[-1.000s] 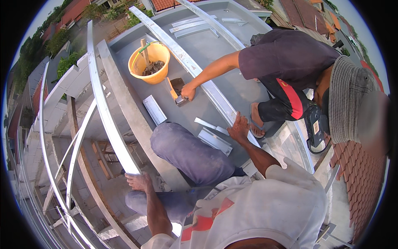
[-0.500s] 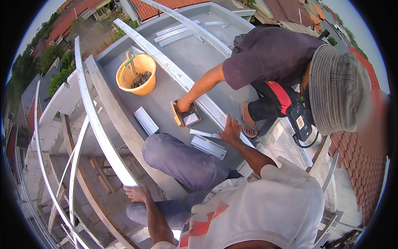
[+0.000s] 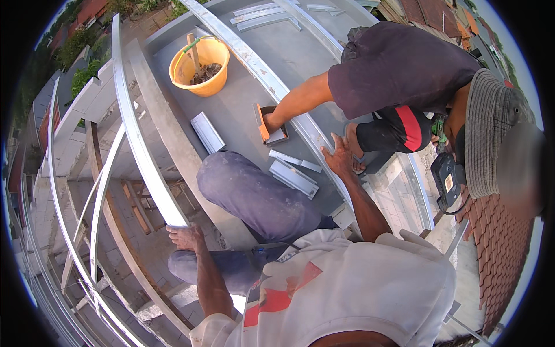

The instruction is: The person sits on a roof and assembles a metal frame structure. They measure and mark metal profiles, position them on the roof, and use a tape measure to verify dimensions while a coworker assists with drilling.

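Note:
My left hand [image 3: 186, 237] is closed around the near end of a long silvery metal channel [image 3: 139, 139], which runs away to the far left over the open framework. My right hand [image 3: 341, 156] rests on a second long metal channel [image 3: 254, 63], fingers spread along its edge. Across that channel a co-worker crouches, and their hand [image 3: 273, 121] reaches into a small orange-sided box [image 3: 262, 124]; what it touches inside is hidden. Short cut metal pieces [image 3: 293, 178] lie beside my bent knee.
A yellow bucket [image 3: 214, 85] holding dark pieces and a wooden handle stands on the grey slab. Another short metal profile [image 3: 207, 133] lies near the concrete ledge [image 3: 165, 127]. At the co-worker's side is a green-and-black power drill [image 3: 444, 179]. Left of the ledge, the structure drops away.
My view has tilted, shifting the scene. My right hand's fingers have lifted and spread on the channel; my left stays at its channel's end. The co-worker's hand remains in the box.

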{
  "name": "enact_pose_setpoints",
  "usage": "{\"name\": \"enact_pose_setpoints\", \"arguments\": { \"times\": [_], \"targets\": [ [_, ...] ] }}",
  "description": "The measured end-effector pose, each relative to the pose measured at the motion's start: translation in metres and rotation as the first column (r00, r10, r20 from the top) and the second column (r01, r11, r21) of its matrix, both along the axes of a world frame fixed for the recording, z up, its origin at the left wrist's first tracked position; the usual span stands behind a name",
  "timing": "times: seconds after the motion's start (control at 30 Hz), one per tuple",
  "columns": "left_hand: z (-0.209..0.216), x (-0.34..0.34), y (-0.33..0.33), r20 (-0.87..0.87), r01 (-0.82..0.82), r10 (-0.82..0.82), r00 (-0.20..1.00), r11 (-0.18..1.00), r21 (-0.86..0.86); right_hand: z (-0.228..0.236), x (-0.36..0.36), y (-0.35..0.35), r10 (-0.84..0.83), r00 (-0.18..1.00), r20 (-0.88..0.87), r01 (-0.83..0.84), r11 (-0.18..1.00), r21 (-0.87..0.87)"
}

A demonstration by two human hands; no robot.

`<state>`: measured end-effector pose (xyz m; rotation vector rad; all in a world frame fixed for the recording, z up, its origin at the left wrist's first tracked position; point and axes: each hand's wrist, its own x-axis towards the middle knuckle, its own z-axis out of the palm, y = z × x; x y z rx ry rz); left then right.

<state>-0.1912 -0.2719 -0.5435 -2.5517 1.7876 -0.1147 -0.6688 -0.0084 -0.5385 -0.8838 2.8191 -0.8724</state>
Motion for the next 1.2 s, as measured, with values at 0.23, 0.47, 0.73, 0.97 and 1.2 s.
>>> {"name": "enact_pose_setpoints", "arguments": {
  "times": [0.23, 0.47, 0.73, 0.97, 1.2],
  "targets": [
    [-0.013, 0.013, 0.004, 0.025, 0.033, -0.033, 0.999, 0.999, 0.008, -0.059, -0.054, 0.054, -0.409, 0.657, 0.634, 0.332, 0.911, 0.244],
    [-0.010, 0.012, 0.002, 0.046, 0.040, -0.041, 0.998, 0.998, 0.039, -0.066, -0.064, 0.064, -0.168, 0.355, 0.920, 0.463, 0.886, -0.017],
    [-0.011, 0.014, -0.001, 0.050, 0.043, -0.045, 0.998, 0.998, 0.037, -0.065, -0.066, 0.057, -0.154, 0.338, 0.928, 0.490, 0.871, -0.034],
    [-0.015, 0.016, 0.000, 0.011, 0.043, -0.043, 0.999, 0.999, 0.021, -0.082, -0.070, 0.066, -0.139, 0.456, 0.879, 0.385, 0.921, -0.054],
    [-0.015, 0.014, 0.000, 0.014, 0.003, -0.003, 1.000, 1.000, 0.006, -0.053, -0.051, 0.043, -0.201, 0.906, 0.372, 0.163, 0.978, 0.131]
  ]
}}
